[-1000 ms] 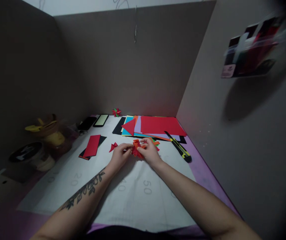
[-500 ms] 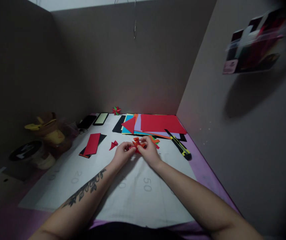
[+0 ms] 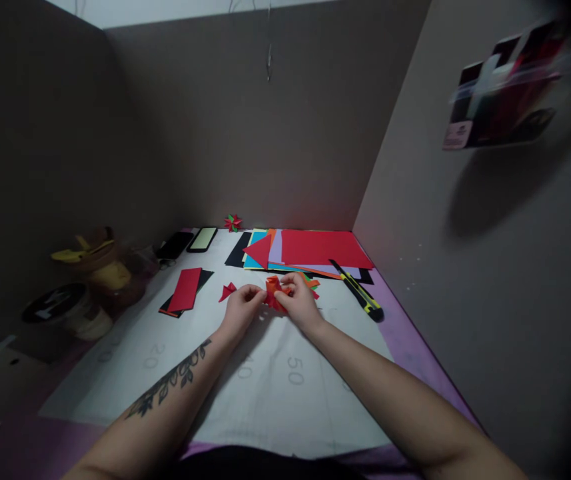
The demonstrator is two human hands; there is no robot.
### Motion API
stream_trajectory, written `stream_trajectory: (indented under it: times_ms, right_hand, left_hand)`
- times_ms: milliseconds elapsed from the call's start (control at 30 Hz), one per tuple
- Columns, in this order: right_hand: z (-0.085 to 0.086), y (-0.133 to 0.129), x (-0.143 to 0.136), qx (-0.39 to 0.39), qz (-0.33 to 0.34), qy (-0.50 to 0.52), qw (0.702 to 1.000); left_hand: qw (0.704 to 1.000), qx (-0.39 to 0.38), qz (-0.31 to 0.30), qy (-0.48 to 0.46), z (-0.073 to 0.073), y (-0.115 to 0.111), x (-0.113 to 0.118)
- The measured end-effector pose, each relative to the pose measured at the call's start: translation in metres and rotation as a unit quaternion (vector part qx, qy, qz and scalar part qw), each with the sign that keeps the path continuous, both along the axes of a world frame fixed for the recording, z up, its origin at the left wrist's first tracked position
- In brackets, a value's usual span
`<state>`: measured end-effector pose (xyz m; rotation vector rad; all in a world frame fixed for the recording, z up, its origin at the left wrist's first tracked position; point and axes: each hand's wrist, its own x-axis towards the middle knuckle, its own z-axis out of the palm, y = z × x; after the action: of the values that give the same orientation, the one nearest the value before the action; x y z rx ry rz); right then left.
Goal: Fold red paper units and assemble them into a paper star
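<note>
Between my two hands is a folded red and orange paper piece (image 3: pixel 274 291), held just above the white sheet. My left hand (image 3: pixel 245 304) pinches its left edge with thumb and fingertips. On the other side, my right hand (image 3: pixel 299 300) grips the piece, thumb in front and fingers curled behind. A small folded red paper (image 3: pixel 227 291) lies left of my left hand. Green, orange and red folded pieces (image 3: pixel 311 283) lie partly hidden behind my right hand.
Coloured sheets (image 3: pixel 322 248) lie at the back, with a yellow-black cutter (image 3: pixel 358 291) at right. Red and black strips (image 3: pixel 184 289), a phone (image 3: pixel 202 239), a paper star (image 3: pixel 233 222) and a pot of tools (image 3: pixel 108 270) are at left. Walls enclose the table.
The held piece has turned slightly, and more of its orange-red upper part shows between my hands. My left fingers have shifted a little along its edge.
</note>
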<state>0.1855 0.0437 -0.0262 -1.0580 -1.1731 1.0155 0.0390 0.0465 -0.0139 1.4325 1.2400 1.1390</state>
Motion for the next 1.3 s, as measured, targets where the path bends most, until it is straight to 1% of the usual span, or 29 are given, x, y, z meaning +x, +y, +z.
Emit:
stream_trajectory:
  times_ms: [100,167,300,400,500,567,633,833,933,1033,1133,1200,1300]
  right_hand:
    - [-0.0058,0.004,0.003,-0.019,0.021,0.019,0.999]
    - [-0.0078,0.0058,0.0053,-0.03,0.035,0.036,0.998]
    - [-0.0051,0.0052,0.0086,-0.049,0.062,0.065,0.995]
    - [-0.0028,0.0032,0.008,-0.06,0.083,0.076,0.992]
    - [-0.0043,0.0025,0.0056,-0.053,0.078,0.067,0.993]
    - [-0.006,0.0027,0.0044,-0.044,0.068,0.064,0.995]
    - [-0.0068,0.0028,0.0042,-0.047,0.067,0.071,0.994]
    - [-0.0049,0.0021,0.006,-0.074,0.07,0.087,0.991]
    - [-0.0053,0.0015,0.0037,-0.075,0.072,0.088,0.991]
    - [-0.0058,0.0009,0.0005,-0.072,0.066,0.076,0.992]
    - [-0.0043,0.0001,-0.0006,-0.071,0.052,0.056,0.995]
    - [-0.0024,-0.0007,-0.0003,-0.066,0.047,0.048,0.995]
    - [-0.0002,-0.0024,0.0002,-0.047,0.055,0.031,0.997]
  left_hand:
    - [1.0,-0.001,0.01,0.0,0.001,-0.0003,-0.0001]
    - [1.0,-0.01,0.005,-0.003,0.0016,-0.0005,0.0001]
    - [1.0,-0.01,-0.005,-0.002,0.0022,0.0008,-0.0006]
    - [1.0,0.021,0.01,0.013,0.0034,0.0025,-0.0023]
    - [0.996,0.065,0.021,0.055,0.0054,0.0027,-0.0038]
    - [0.994,0.078,0.016,0.073,0.0061,0.0018,-0.004]
    - [0.995,0.068,0.008,0.066,0.0055,0.0009,-0.0034]
    - [1.0,-0.009,-0.01,-0.002,-0.0019,0.0017,-0.0025]
    - [1.0,-0.01,0.003,0.002,-0.0032,0.0026,-0.0032]
    - [0.999,0.006,0.017,0.029,-0.0023,0.0022,-0.0032]
    - [0.999,0.016,0.016,0.049,-0.0002,0.0007,-0.0019]
    - [0.999,0.022,0.005,0.032,0.0019,-0.0005,-0.0006]
    - [0.998,0.032,-0.023,-0.041,0.0053,-0.002,0.0019]
